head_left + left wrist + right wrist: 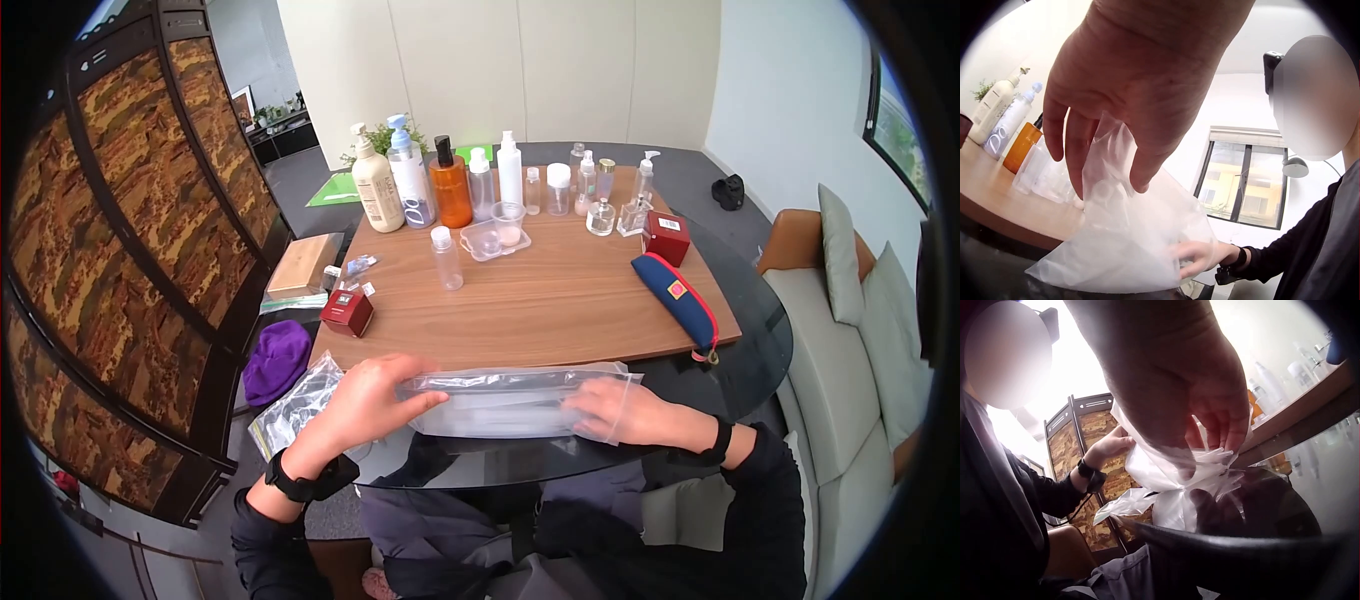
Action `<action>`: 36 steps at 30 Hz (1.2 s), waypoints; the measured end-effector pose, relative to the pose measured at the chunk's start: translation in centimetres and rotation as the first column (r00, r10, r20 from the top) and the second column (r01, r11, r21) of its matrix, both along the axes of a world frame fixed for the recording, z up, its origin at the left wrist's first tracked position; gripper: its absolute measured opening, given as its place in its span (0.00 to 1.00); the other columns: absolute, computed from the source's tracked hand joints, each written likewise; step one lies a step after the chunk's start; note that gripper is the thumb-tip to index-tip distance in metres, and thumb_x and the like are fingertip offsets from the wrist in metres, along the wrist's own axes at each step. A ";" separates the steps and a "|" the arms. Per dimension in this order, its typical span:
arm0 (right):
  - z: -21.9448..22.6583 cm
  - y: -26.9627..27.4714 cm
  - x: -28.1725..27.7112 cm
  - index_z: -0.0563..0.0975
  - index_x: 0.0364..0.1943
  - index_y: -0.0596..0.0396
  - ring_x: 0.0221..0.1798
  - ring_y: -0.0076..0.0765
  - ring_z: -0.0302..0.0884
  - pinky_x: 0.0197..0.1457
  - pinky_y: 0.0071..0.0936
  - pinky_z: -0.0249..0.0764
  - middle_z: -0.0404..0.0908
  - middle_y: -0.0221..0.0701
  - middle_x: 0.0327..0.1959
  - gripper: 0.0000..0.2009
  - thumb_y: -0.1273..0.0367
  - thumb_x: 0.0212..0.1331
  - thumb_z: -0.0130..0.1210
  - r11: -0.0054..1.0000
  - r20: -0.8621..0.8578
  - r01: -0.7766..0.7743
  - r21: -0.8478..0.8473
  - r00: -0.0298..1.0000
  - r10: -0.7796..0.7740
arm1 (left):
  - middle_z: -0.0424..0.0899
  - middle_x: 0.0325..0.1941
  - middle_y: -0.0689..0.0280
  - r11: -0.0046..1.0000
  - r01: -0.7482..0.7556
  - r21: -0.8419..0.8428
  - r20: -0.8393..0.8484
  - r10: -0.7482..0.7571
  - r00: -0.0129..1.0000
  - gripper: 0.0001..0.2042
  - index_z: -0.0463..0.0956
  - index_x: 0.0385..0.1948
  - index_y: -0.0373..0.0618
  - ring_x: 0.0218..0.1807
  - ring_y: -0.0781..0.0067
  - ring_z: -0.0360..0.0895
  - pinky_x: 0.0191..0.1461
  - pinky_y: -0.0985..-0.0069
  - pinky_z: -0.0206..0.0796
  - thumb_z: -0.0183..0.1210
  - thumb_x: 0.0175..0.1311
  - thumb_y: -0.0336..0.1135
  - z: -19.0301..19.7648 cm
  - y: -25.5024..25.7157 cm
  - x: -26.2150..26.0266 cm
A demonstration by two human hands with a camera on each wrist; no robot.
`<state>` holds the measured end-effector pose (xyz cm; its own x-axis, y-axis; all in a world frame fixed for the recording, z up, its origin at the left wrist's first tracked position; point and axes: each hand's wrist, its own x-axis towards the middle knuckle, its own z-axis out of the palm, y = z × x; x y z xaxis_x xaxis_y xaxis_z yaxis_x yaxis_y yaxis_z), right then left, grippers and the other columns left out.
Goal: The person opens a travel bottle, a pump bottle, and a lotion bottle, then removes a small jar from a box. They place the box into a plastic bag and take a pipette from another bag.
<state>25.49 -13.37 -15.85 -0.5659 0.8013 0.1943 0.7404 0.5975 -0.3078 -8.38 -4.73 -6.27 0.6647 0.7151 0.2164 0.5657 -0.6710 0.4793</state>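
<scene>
A long translucent plastic bag (490, 405) lies along the table's front edge. My left hand (375, 400) holds its left end, and in the left wrist view a peak of the bag (1110, 169) rises between thumb and fingers. My right hand (615, 405) is inside the bag's right end, its fingers showing through the film. In the right wrist view, thumb and fingers of the right hand (1210, 419) close around layered clear plastic (1216, 462) with several edges. Left of the left hand lies another clear bag (300, 405), crumpled.
Several bottles, among them an amber bottle (451, 188), stand at the back of the wooden board (540, 310). A clear tray (497, 245) and small bottle (446, 260) are mid-board. Red boxes (347, 314), a navy pouch (677, 300) and purple cloth (277, 362) lie around.
</scene>
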 end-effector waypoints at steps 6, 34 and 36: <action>0.9 -0.2 0.0 0.75 0.50 0.47 0.45 0.45 0.75 0.46 0.39 0.74 0.75 0.34 0.40 0.14 0.62 0.63 0.51 0.984 -0.021 0.085 -0.153 0.996 -0.089 | 0.83 0.34 0.55 1.000 -0.011 0.002 0.003 0.011 1.000 0.15 0.80 0.38 0.40 0.39 0.55 0.81 0.42 0.67 0.71 0.66 0.55 0.41 -0.6 0.3 -0.2; 4.8 -0.7 -1.0 0.75 0.55 0.42 0.52 0.45 0.75 0.53 0.35 0.73 0.78 0.36 0.48 0.15 0.62 0.67 0.47 0.995 -0.248 0.060 -0.077 0.966 -0.077 | 0.80 0.30 0.58 0.978 0.069 0.195 0.193 -0.107 0.975 0.05 0.78 0.30 0.38 0.34 0.56 0.78 0.37 0.67 0.68 0.58 0.61 0.30 -0.2 -1.7 3.5; 5.7 -0.7 -1.0 0.77 0.52 0.45 0.52 0.44 0.76 0.54 0.33 0.73 0.79 0.36 0.49 0.13 0.64 0.66 0.49 0.996 -0.346 0.060 -0.073 0.935 -0.082 | 0.79 0.29 0.59 0.987 0.034 0.156 0.247 -0.072 0.966 0.06 0.78 0.30 0.38 0.34 0.60 0.77 0.38 0.69 0.67 0.58 0.63 0.30 0.2 -1.8 3.5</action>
<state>24.50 -14.07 -10.10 -0.4130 0.8531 0.3188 0.6203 0.5198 -0.5875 -4.92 -6.57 -6.07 0.6111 0.6274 0.4826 0.4018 -0.7711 0.4939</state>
